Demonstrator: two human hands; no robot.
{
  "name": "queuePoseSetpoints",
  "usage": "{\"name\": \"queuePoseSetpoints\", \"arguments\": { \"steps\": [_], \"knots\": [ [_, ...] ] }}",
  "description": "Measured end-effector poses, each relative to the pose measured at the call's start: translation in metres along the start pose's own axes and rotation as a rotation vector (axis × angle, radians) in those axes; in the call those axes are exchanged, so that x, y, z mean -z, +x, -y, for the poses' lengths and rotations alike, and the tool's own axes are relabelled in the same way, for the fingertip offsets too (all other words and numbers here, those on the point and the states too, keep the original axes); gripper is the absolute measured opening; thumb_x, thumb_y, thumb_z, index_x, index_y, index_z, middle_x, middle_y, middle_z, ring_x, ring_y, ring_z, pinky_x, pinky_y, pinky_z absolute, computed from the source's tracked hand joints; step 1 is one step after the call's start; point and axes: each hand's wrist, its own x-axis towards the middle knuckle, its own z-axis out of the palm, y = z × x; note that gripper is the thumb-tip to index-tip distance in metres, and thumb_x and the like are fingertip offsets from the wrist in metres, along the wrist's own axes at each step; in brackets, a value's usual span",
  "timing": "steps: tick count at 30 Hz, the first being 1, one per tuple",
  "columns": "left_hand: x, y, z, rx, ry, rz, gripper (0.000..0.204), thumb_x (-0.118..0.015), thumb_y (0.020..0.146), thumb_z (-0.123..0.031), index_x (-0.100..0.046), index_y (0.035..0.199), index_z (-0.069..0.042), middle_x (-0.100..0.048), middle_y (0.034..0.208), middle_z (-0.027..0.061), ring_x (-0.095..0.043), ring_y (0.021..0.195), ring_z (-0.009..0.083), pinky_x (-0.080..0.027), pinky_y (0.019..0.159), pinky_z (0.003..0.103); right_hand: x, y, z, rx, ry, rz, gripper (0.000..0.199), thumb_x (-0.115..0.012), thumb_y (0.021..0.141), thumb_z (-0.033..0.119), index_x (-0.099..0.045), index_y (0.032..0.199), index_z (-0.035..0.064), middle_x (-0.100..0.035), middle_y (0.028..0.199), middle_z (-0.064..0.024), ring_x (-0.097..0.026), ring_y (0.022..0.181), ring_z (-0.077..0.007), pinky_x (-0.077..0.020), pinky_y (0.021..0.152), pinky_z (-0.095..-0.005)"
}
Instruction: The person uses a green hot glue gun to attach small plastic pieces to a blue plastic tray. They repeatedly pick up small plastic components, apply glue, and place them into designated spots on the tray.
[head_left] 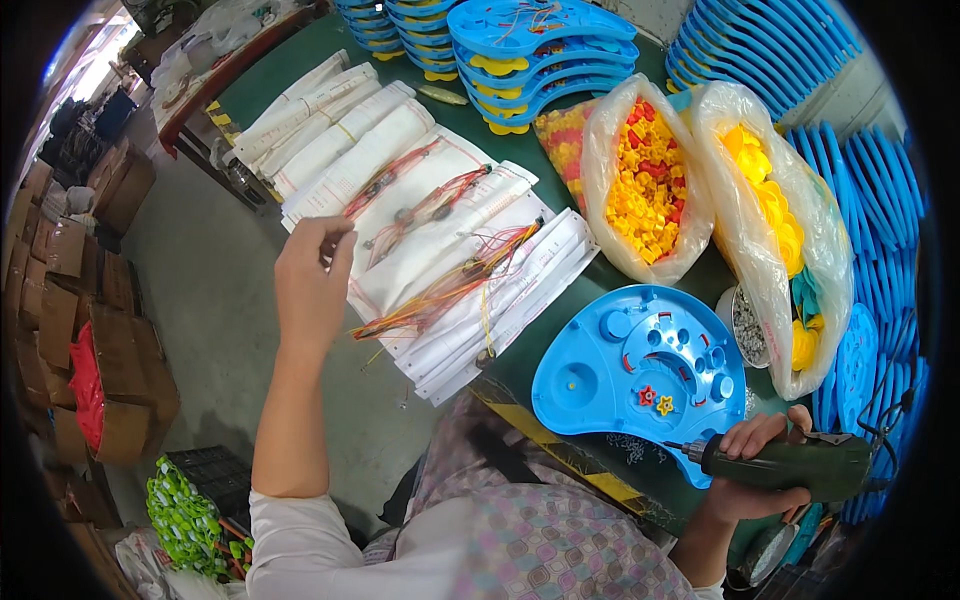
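Observation:
My left hand [318, 262] hovers over the left edge of a row of white packets, its fingers curled in toward the thumb. Whatever sits between the fingertips, if anything, is too small to make out. Close by lies a bundle of red wires [385, 180]; more bundles of thin wires [425, 212] and yellow-red wires [455, 285] rest across the packets [400, 125]. My right hand [750, 455] grips a dark electric screwdriver [790, 466], its bit pointing left over the lower edge of a blue plastic shell [590, 345]. A red and a yellow star-shaped piece [664, 405] sit in that shell.
Beyond the shell stand a bag of small yellow and red parts [650, 185] and a bag of yellow parts [770, 215]. A cup of screws [745, 325] is beside them. Blue shells [545, 75] are stacked behind and at right. Cardboard boxes [130, 375] line the floor at left.

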Motion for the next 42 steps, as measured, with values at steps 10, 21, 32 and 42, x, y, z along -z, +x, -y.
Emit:
{"name": "queuePoseSetpoints", "arguments": {
  "steps": [10, 21, 32, 42],
  "knots": [
    [-0.081, 0.084, 0.043, -0.071, 0.293, 0.497, 0.018, -0.073, 0.092, -0.014, -0.075, 0.103, -0.001, -0.072, 0.1, 0.0142, -0.07, 0.086, 0.0283, -0.055, 0.079, 0.039, -0.008, 0.007, -0.008, 0.01, -0.037, -0.009, 0.098, -0.061, 0.083, 0.083, -0.041, 0.133, 0.0011, -0.054, 0.072, -0.0065, -0.056, 0.06, -0.0161, -0.0517, 0.054, -0.0292],
    [-0.037, 0.083, -0.021, -0.78, 0.197, -0.278, 0.017, -0.082, 0.079, -0.004, -0.074, 0.094, -0.009, -0.065, 0.084, 0.0063, -0.063, 0.078, 0.0249, -0.05, 0.067, 0.036, -0.011, 0.012, -0.011, -0.051, -0.022, -0.075, 0.101, -0.061, 0.082, 0.085, -0.041, 0.135, 0.001, -0.054, 0.073, -0.0076, -0.059, 0.062, -0.0183, -0.0534, 0.057, -0.0327],
    [-0.037, 0.04, -0.026, -0.398, 0.205, 0.374, 0.014, -0.074, 0.088, -0.018, -0.07, 0.097, -0.009, -0.07, 0.091, 0.0123, -0.069, 0.086, 0.0315, -0.054, 0.074, 0.043, 0.003, 0.005, -0.006, -0.018, -0.023, -0.046, 0.1, -0.058, 0.083, 0.085, -0.043, 0.134, 0.0006, -0.055, 0.073, -0.0062, -0.057, 0.061, -0.0165, -0.053, 0.057, -0.0316],
    [0.015, -0.035, -0.02, -0.071, 0.535, 0.477, 0.018, -0.076, 0.085, -0.023, -0.072, 0.086, -0.006, -0.068, 0.086, 0.0099, -0.065, 0.083, 0.0314, -0.051, 0.073, 0.042, 0.014, 0.001, 0.0, -0.046, -0.001, -0.076, 0.103, -0.063, 0.081, 0.084, -0.042, 0.135, 0.0005, -0.054, 0.074, -0.0061, -0.057, 0.061, -0.0165, -0.0511, 0.057, -0.031]
  ]
}}
